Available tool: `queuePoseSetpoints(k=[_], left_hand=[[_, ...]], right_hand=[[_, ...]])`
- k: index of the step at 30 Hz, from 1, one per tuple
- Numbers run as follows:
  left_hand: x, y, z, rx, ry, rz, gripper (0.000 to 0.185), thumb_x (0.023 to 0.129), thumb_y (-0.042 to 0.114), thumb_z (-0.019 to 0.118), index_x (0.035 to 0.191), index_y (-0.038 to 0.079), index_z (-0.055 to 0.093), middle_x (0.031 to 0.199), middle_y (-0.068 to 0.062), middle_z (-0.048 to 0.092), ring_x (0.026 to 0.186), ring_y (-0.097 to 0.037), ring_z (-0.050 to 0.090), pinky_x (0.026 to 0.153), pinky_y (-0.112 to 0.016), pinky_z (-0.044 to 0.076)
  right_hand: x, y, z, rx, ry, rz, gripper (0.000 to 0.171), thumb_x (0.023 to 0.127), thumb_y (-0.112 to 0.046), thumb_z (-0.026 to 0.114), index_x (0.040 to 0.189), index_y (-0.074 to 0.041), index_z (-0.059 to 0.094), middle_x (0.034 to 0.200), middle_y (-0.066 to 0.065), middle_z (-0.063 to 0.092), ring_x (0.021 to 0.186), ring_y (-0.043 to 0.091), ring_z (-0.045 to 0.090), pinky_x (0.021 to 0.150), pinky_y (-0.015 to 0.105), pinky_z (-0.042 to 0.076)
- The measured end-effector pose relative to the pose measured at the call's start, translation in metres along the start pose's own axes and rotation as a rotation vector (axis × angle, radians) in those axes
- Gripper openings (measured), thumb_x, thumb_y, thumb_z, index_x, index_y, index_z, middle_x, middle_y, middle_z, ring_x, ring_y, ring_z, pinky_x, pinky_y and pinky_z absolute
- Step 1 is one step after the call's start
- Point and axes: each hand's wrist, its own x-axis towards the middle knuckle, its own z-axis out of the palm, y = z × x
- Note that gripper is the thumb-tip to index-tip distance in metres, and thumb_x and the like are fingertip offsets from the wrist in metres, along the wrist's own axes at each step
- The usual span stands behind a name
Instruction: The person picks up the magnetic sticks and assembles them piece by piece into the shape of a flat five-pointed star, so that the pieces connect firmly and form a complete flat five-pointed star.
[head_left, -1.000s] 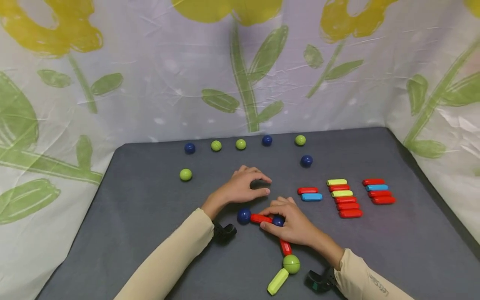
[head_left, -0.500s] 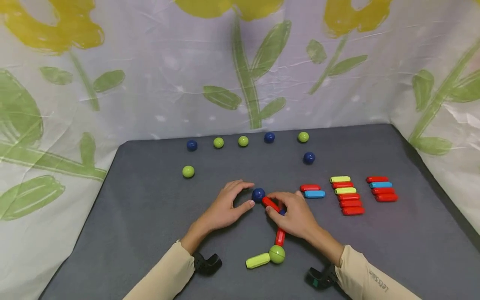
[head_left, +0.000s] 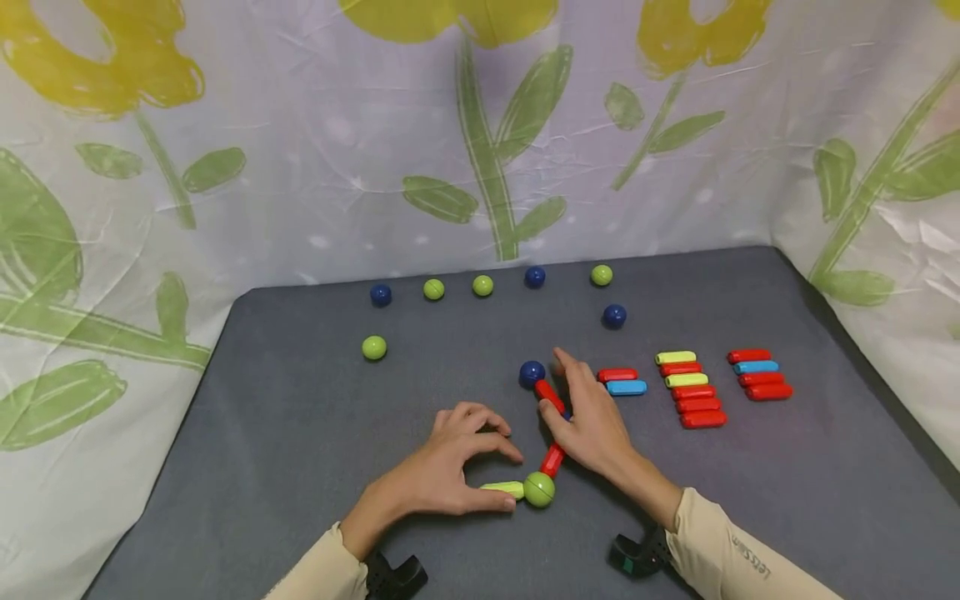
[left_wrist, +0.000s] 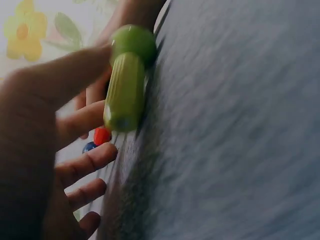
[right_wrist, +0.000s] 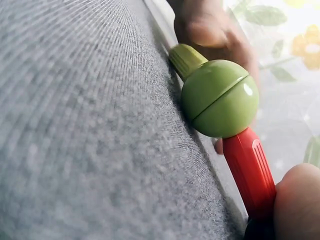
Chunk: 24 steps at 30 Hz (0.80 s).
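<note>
One bent stick-and-ball chain [head_left: 552,460] lay on the surface [head_left: 300,450]. My right hand [head_left: 588,423] covered its bend, seemingly to steady it, though I could not tell whether it gripped; my left hand [head_left: 448,468] spanned the yellow stick [left_wrist: 125,92], thumb and fingers parted, likely for clearance.

A pale, creased sheet [head_left: 315,150] printed with yellow flowers [head_left: 517,17], green stems [head_left: 483,150] and green leaves [head_left: 536,104] hangs behind and along both sides of the flat, matte, dark grey desk [head_left: 285,417].

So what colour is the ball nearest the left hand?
Green ball, clearest in the right wrist view.
</note>
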Motion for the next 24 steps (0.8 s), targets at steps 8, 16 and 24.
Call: queuePoseSetpoints(k=[8,16,24], left_hand=[[-0.006,0.000,-0.008,0.072,-0.056,0.010,0.020,0.085,0.035,0.082,0.102,0.040,0.073,0.131,0.009,0.059,0.129,-0.013,0.042,0.100,-0.047,0.031],[-0.015,-0.025,-0.028,0.196,0.083,-0.159,0.030,0.090,0.028,0.077,0.118,0.038,0.073,0.145,0.002,0.056,0.136,-0.024,0.043,0.098,-0.051,0.029],[-0.017,-0.027,-0.034,0.197,0.428,-0.414,0.036,0.092,0.024,0.072,0.127,0.015,0.068,0.107,-0.007,0.067,0.095,-0.025,0.059,0.081,-0.042,0.035]], right_hand=[[0.009,0.004,-0.007,0.119,-0.107,-0.016,0.069,0.089,-0.007,0.062,0.154,-0.009,0.043,0.151,0.012,0.052,0.078,0.017,0.062,0.073,0.035,0.053],[0.009,0.009,-0.010,0.245,-0.143,0.002,0.042,0.096,-0.008,0.063,0.138,-0.012,0.062,0.108,0.003,0.064,0.060,0.008,0.043,0.057,0.025,0.038],[0.006,0.010,-0.007,0.249,-0.118,-0.083,0.032,0.090,-0.007,0.071,0.122,-0.011,0.071,0.099,0.000,0.066,0.059,0.006,0.044,0.055,0.023,0.038]])
